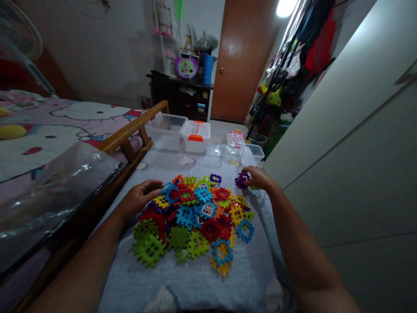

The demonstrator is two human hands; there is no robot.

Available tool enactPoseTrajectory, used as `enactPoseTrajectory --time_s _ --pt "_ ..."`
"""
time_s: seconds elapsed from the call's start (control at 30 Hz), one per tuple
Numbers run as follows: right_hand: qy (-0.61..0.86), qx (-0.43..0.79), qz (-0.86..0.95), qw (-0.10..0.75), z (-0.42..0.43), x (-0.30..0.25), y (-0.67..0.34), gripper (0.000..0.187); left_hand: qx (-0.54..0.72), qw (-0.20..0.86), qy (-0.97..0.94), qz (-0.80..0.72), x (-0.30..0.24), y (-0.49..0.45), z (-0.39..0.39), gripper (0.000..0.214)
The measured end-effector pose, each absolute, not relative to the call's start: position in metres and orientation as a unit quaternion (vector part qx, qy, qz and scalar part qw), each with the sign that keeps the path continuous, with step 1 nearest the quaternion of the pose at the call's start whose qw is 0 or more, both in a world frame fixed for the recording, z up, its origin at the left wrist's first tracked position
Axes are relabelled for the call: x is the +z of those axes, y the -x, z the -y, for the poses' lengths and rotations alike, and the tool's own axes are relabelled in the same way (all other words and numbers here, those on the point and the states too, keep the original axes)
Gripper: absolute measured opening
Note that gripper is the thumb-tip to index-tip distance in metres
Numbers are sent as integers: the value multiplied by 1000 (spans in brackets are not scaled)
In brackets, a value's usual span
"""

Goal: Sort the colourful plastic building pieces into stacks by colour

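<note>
A heap of colourful plastic interlocking tiles (195, 217) in green, red, blue, yellow and purple lies on a pale grey blanket (195, 282). My left hand (140, 198) rests at the heap's left edge with fingers curled loosely against the tiles, holding nothing that I can see. At the heap's far right, my right hand (257, 178) has its fingers closed on a purple tile (243, 179).
Clear plastic boxes (166, 130), one with a white lid and orange clasp (195, 135), and smaller tubs (250, 154) stand beyond the heap. A wooden bed rail (130, 132) and bed lie left, a pale wall right, a dark shelf and wooden door behind.
</note>
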State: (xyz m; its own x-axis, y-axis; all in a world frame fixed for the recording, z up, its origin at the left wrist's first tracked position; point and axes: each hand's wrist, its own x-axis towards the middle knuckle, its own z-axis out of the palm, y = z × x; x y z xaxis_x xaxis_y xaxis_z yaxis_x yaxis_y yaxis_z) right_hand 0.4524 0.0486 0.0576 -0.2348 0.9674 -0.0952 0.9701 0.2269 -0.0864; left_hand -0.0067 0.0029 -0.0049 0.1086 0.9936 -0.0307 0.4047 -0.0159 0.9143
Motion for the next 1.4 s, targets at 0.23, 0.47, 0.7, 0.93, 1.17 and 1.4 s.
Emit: enactPoseTrajectory --time_s 0.23,0.47,0.7,0.93,1.17,1.4 --pt "-624 -63 -778 29 -44 38 -442 52 365 425 -597 -574 3 2 0 65" --pt "-631 -59 -771 59 -44 39 -436 66 351 412 -619 -569 1 4 -1 61" --pt "-624 -57 -775 80 -48 41 -430 54 357 412 -610 -574 2 3 -1 63" --pt "-634 -53 -767 83 -50 47 -430 57 362 423 -608 -565 2 3 -1 65" --pt "-561 -92 -822 -16 -46 54 -386 58 357 424 -610 -567 2 4 -1 64" --pt "-567 -81 -819 -33 -49 39 -343 25 362 412 -612 -570 2 4 -1 65"
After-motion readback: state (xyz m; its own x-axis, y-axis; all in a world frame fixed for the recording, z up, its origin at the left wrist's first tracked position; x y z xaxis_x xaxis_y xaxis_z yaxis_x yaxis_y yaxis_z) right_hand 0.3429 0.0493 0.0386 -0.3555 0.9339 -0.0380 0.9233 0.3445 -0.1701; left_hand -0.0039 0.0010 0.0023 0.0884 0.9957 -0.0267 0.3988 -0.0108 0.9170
